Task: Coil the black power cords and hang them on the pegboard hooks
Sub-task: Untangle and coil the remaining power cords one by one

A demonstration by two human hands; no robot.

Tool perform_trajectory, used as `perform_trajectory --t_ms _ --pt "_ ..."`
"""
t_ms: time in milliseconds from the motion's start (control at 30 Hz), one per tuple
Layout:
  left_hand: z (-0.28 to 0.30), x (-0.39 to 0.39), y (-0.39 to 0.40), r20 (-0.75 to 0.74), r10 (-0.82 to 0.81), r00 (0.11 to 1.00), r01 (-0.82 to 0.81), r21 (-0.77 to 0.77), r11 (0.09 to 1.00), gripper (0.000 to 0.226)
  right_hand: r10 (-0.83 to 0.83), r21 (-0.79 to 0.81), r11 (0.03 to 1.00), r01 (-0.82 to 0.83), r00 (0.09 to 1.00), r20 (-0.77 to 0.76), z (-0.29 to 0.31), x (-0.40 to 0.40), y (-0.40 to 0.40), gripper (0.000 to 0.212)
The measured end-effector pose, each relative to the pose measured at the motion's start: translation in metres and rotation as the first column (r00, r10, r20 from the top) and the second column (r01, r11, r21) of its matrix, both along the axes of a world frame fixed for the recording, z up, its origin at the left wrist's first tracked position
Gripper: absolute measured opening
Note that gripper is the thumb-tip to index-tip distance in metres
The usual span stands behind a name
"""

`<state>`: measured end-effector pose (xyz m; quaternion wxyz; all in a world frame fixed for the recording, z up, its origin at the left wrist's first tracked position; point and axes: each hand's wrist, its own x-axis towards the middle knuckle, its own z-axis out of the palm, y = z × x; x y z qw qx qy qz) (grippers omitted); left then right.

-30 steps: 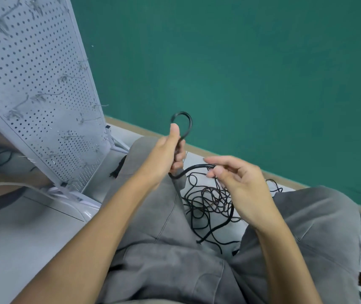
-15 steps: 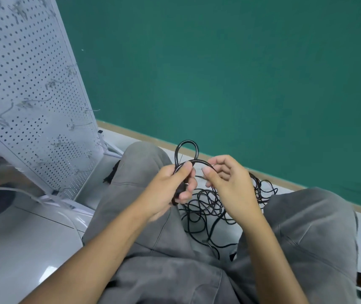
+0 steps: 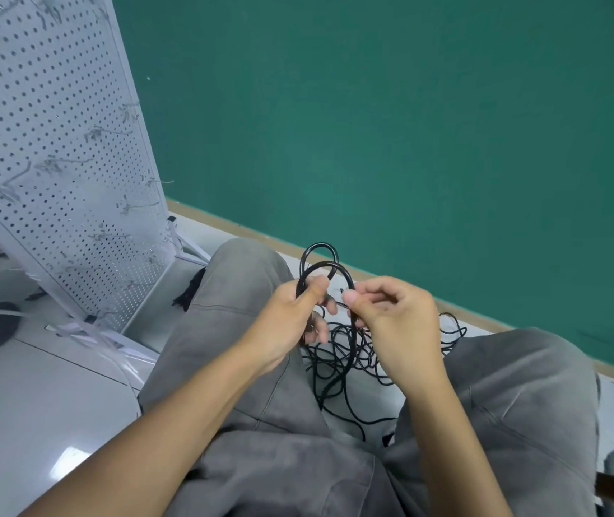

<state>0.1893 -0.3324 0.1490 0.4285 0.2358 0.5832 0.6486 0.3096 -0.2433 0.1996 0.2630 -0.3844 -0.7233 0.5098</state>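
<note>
head | our left hand (image 3: 290, 319) has its grip closed on two loops of the black power cord (image 3: 322, 263) above our knees | our right hand (image 3: 397, 322) pinches the same cord beside it | cord tangle (image 3: 350, 356) on the floor between our legs | pegboard (image 3: 52, 151) far left, hooks bare

workshop or storeroom corner: white pegboard stand (image 3: 55, 151) with hooks (image 3: 10, 184), green wall (image 3: 410, 125), glossy tiled floor (image 3: 37, 404).
</note>
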Motion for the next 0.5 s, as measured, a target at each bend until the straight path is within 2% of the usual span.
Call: perform_trajectory --t_ms 167,267,500 --pt "0.001 0.003 0.001 -0.025 -0.076 0.997 0.075 -0.028 0.997 0.033 -0.029 -0.007 1.000 0.029 0.999 -0.045 0.014 -0.015 0.000 0.009" --pt "0.004 0.004 0.000 -0.035 -0.123 0.992 0.124 0.012 0.992 0.030 -0.073 -0.086 0.994 0.068 0.996 -0.056 0.016 -0.024 0.000 0.008" --pt "0.006 0.005 0.000 0.105 -0.095 0.990 0.087 0.075 0.993 0.041 -0.149 -0.071 0.987 0.146 0.988 -0.042 0.007 -0.038 0.003 0.012"
